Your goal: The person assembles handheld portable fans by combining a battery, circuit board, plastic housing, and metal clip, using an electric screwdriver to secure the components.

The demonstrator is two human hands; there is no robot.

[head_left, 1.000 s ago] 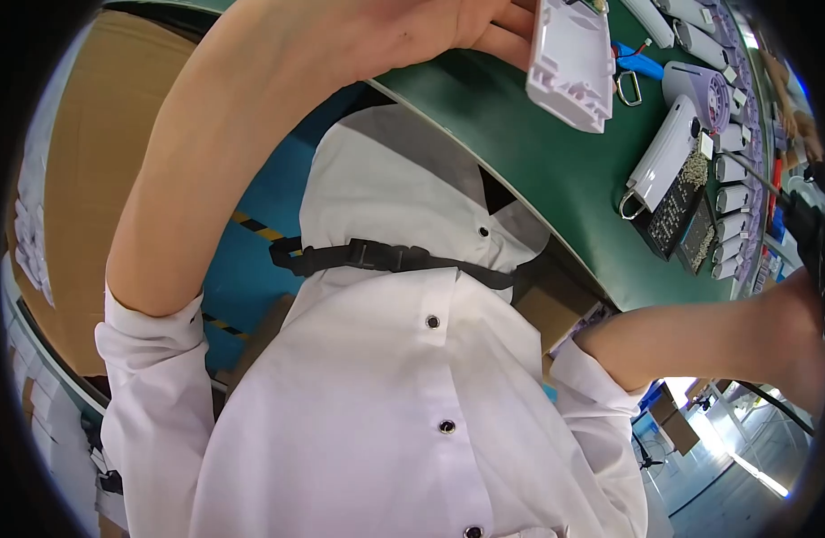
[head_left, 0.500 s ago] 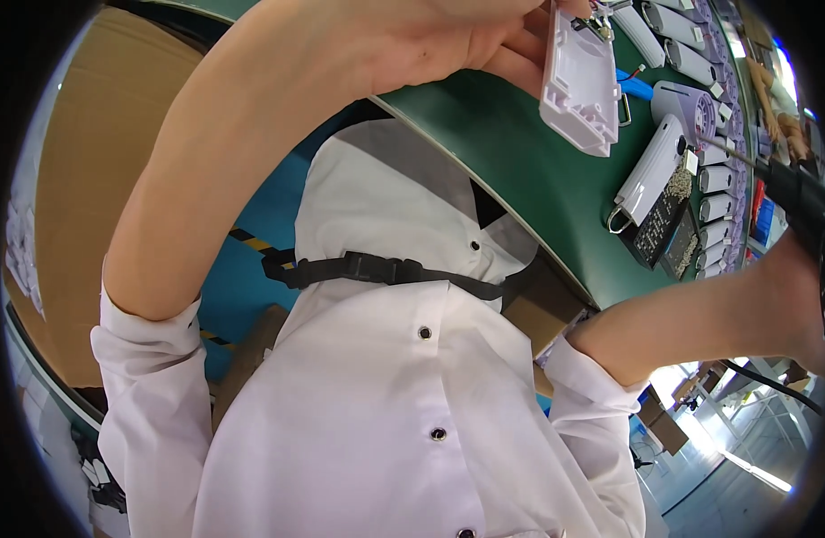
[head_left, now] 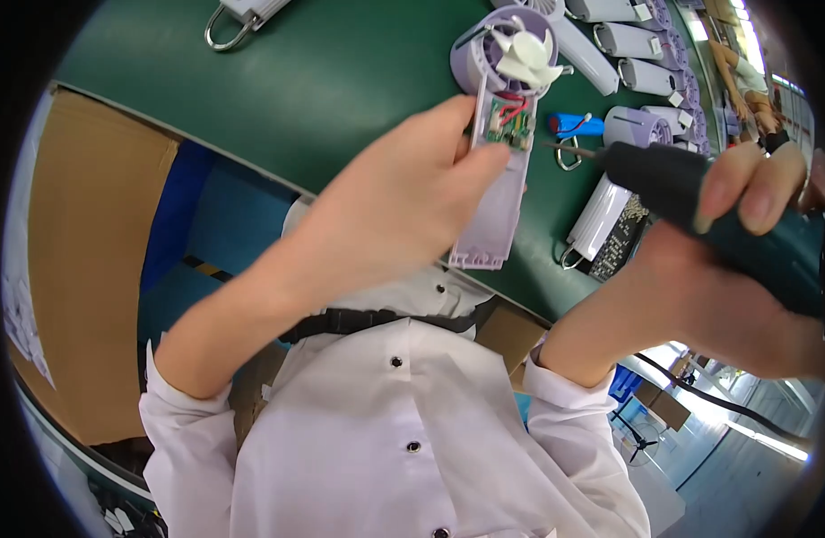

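Note:
My left hand (head_left: 399,184) is closed on an opened handheld fan, its fingers and thumb gripping the pale lilac housing (head_left: 490,220) at mid-length. Inside the housing sits a small green circuit board (head_left: 511,124) with red wires. White fan blades (head_left: 527,56) show in the round head at the far end. Wrapped in my right hand (head_left: 699,287) is a dark electric screwdriver (head_left: 668,184). Its thin bit points left, toward the board, and is apart from it. Just beyond the bit lie a blue battery (head_left: 576,125) and a metal ring clip (head_left: 568,156).
Several white and lilac fan bodies (head_left: 632,41) stand in rows along the right of the green table (head_left: 341,81). Beside a white cover with a ring (head_left: 601,215) is a black screw tray (head_left: 620,240). A cardboard box (head_left: 94,260) stands at left. Another person's arm (head_left: 735,85) shows at far right.
My left hand has moved nearer, and the fan in it now shows its blades and circuit board. The screwdriver in my right hand has come left, its bit closer to the fan.

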